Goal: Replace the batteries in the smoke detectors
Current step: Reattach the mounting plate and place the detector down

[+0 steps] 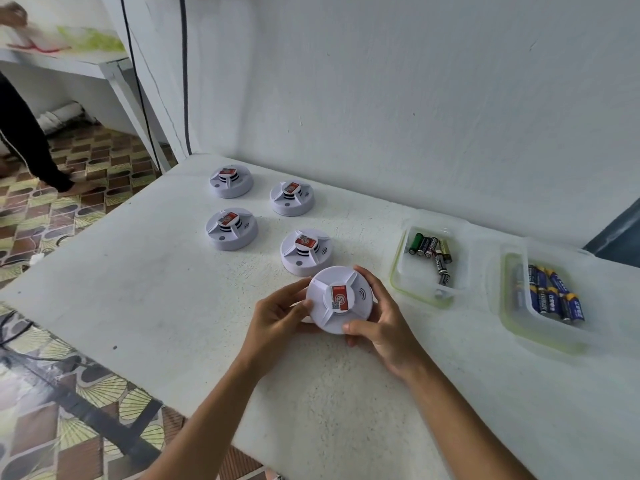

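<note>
A rough white painted tabletop (173,306) fills most of the view, its surface speckled and marked with a few small dark spots, and it butts against a pale plastered wall (415,98) at the back. Near the front middle, the left hand (277,317) and the right hand (377,323) both hold a round white plastic smoke detector with a red label (341,299); each grip is closed round its rim, fingers curled on opposite sides, face up. Four more round white smoke detectors (232,228) sit on the tabletop behind it in two loose rows, each apart from the others, the nearest one just beyond the held unit.

To the right lies a clear plastic container with a green rim (398,268) holding loose black and green batteries (431,247). Further right, a second clear plastic container (509,306) holds blue batteries with yellow ends (554,299) lying side by side.

Left of the tabletop the floor (69,209) is tiled in a brown, yellow and grey fan pattern, with dark cables running over it near the lower left. At the far left another person's dark trouser leg (24,140) stands by a white shelf (69,64), and two dark cords hang down the wall corner.
</note>
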Action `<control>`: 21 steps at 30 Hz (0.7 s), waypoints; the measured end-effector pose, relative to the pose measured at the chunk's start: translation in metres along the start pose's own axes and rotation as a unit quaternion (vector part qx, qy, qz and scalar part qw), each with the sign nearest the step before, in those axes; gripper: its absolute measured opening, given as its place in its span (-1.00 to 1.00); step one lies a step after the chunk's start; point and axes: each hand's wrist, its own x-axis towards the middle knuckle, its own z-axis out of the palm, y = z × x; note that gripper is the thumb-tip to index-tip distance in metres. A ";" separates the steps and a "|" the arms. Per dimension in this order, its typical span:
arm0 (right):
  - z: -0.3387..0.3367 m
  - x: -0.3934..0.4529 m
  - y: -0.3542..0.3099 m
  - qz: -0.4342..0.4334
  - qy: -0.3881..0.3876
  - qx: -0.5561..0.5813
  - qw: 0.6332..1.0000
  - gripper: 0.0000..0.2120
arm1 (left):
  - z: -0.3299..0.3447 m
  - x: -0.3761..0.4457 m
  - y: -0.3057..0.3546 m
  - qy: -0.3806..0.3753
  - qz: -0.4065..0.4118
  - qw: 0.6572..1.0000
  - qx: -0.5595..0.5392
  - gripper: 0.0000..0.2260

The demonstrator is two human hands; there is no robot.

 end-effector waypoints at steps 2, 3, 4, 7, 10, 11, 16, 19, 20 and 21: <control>0.000 0.000 0.000 -0.001 0.000 0.001 1.000 -0.20 | 0.001 0.000 0.000 0.003 -0.001 1.000 -0.002 -0.69; 0.000 0.000 0.000 -0.002 0.001 0.002 1.000 -0.20 | 0.001 0.000 0.000 0.003 -0.001 1.000 -0.003 -0.69; 0.000 0.000 0.000 -0.002 0.002 0.003 1.000 -0.20 | 0.001 0.000 0.001 0.003 -0.001 1.000 -0.003 -0.69; 0.001 0.000 0.001 -0.001 0.004 0.003 1.000 -0.19 | 0.000 -0.001 0.000 0.004 -0.001 1.000 -0.005 -0.70; 0.001 -0.001 0.001 0.002 0.005 0.002 1.000 -0.19 | 0.000 -0.001 0.000 0.004 0.001 1.000 -0.009 -0.71; 0.001 -0.001 0.000 0.003 0.004 0.003 1.000 -0.19 | 0.000 -0.001 0.000 0.005 0.001 1.000 -0.012 -0.71; -0.001 -0.001 0.001 0.010 -0.002 0.011 1.000 -0.18 | 0.001 0.000 0.001 0.008 0.002 1.000 -0.019 -0.72; -0.002 0.000 0.001 0.022 -0.011 0.036 0.999 -0.18 | 0.001 0.000 0.000 0.008 0.003 1.000 -0.025 -0.72; -0.003 0.001 0.001 0.029 -0.011 0.052 0.998 -0.21 | 0.001 0.000 0.000 0.008 0.003 1.000 -0.029 -0.72; -0.004 0.002 0.001 0.036 -0.013 0.068 0.997 -0.24 | 0.001 0.000 0.000 0.007 0.004 0.999 -0.032 -0.72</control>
